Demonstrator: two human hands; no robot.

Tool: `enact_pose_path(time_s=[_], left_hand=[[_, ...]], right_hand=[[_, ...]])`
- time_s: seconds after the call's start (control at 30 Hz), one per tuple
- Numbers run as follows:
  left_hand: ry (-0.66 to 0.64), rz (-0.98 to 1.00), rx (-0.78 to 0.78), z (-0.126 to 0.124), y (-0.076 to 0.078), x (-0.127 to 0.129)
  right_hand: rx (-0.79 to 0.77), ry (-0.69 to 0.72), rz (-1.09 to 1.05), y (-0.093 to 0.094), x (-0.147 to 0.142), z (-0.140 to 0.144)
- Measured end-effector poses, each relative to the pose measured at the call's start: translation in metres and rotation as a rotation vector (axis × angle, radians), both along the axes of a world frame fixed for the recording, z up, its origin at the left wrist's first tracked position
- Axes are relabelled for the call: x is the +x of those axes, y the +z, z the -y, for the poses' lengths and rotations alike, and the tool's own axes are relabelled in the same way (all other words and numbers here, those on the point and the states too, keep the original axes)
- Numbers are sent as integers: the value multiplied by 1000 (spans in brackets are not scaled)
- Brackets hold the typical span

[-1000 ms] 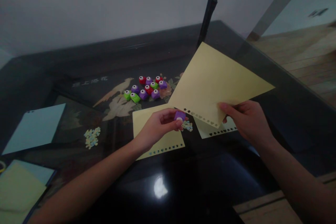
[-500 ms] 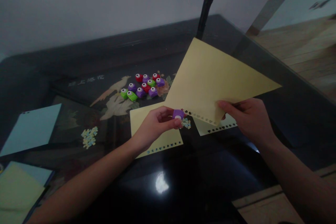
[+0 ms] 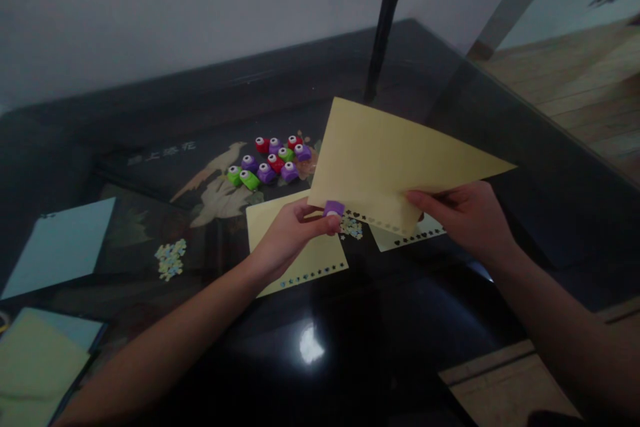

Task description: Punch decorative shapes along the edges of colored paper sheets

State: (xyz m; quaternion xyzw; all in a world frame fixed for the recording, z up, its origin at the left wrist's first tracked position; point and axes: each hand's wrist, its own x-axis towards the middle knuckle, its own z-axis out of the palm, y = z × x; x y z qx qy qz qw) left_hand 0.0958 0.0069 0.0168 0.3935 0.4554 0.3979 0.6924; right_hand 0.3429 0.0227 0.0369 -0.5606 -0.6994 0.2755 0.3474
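My left hand [image 3: 290, 235] pinches a small purple craft punch [image 3: 334, 207], which sits at the near left corner of a raised yellow sheet of paper [image 3: 387, 153]. My right hand [image 3: 463, 217] is closed on the sheet's near edge, thumb on top. A row of small punched shapes, hearts and stars among them, runs along that edge. Under my hands a second yellow sheet [image 3: 325, 253] and a pale sheet [image 3: 387, 240] lie on the table, each with a punched row. A small pile of paper cutouts [image 3: 352, 227] lies just below the punch.
Red, purple and green craft punches [image 3: 267, 173] stand grouped behind my left hand. Farther left are another heap of cutouts [image 3: 171, 259], a light blue sheet [image 3: 63, 243] and stacked yellow and blue paper [image 3: 40, 363]. A dark post [image 3: 385, 27] rises at the table's back.
The yellow sheet has come lower and to the left, its corner now meeting the purple punch. My right hand moved slightly left with it. The whole view shifted a little.
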Motion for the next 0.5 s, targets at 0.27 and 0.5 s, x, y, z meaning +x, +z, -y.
enact_pose_path(time_s=[0.27,0.5], left_hand=[[-21,-48,31,0,-2,-1],[-7,-69,48,0,-2,-1]], right_hand=[[2,5,17,0,2,-1],[4,28,25,-3,5,0]])
